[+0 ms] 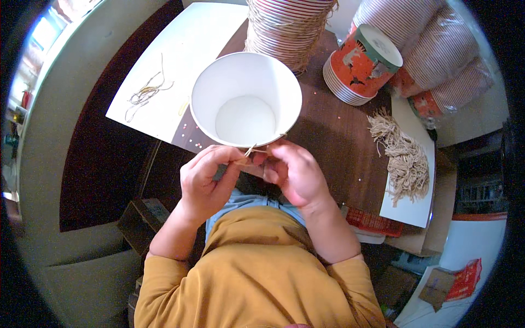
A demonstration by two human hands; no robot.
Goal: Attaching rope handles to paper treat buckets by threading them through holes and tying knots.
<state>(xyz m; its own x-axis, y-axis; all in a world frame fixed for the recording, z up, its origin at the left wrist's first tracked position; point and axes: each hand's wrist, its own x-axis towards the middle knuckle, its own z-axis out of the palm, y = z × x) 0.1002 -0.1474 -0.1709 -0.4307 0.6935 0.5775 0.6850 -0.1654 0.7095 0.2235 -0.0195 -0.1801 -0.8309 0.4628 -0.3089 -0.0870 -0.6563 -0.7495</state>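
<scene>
Brown wood-grain table (340, 143); round white tub (246, 82); left hand (205, 174) pinching thin tan cord (250, 150); right hand (298, 170) curled beside, grip blurred.

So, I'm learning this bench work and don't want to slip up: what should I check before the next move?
1. Bucket opening facing up: ok.
2. Left hand pinching the cord beside the bucket: ok.
3. Right hand gripping it too: cannot tell, blurred.
4. Cord tied fast: cannot tell, too small.
5. Spare strings seemingly within reach, on the right: ok.
6. Table free of stray bits: not ok, pale specks left of the bucket.
</scene>
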